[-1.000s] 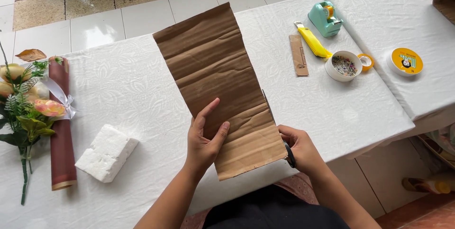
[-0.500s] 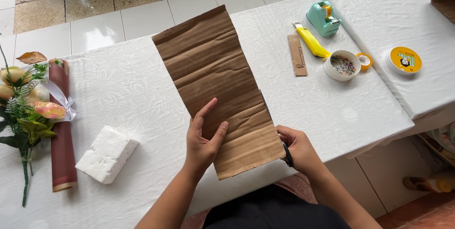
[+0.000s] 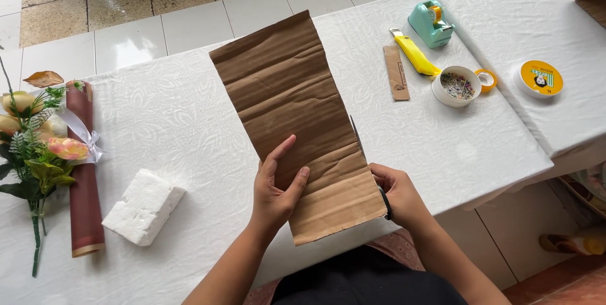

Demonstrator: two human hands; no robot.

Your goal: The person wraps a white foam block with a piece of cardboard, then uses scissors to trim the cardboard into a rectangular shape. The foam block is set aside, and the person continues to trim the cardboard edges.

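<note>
- Pinched between thumb and fingers, the left hand [image 3: 276, 188] holds the long crinkled brown cardboard sheet [image 3: 297, 109] near its lower end, over the white-clothed table [image 3: 170, 128].
- Right hand [image 3: 396, 193] closes around dark scissors [image 3: 369, 166] at the sheet's right edge, blade alongside it.
- White foam block [image 3: 143, 206], rolled maroon paper [image 3: 84, 172] and artificial flowers [image 3: 35, 147] lie left.
- Yellow utility knife [image 3: 413, 54], pin bowl [image 3: 456, 85] and teal tape dispenser [image 3: 430, 23] sit right.

Brown, creased corrugated cardboard [image 3: 297, 109]; white embossed-floral cloth over the worktop [image 3: 177, 122]; yellow utility knife [image 3: 413, 56]; teal tape dispenser [image 3: 430, 24]; maroon paper roll [image 3: 83, 172]; white foam block [image 3: 144, 206]; yellow round tin [image 3: 538, 78]; white bowl [image 3: 456, 86] of multicoloured pins.
</note>
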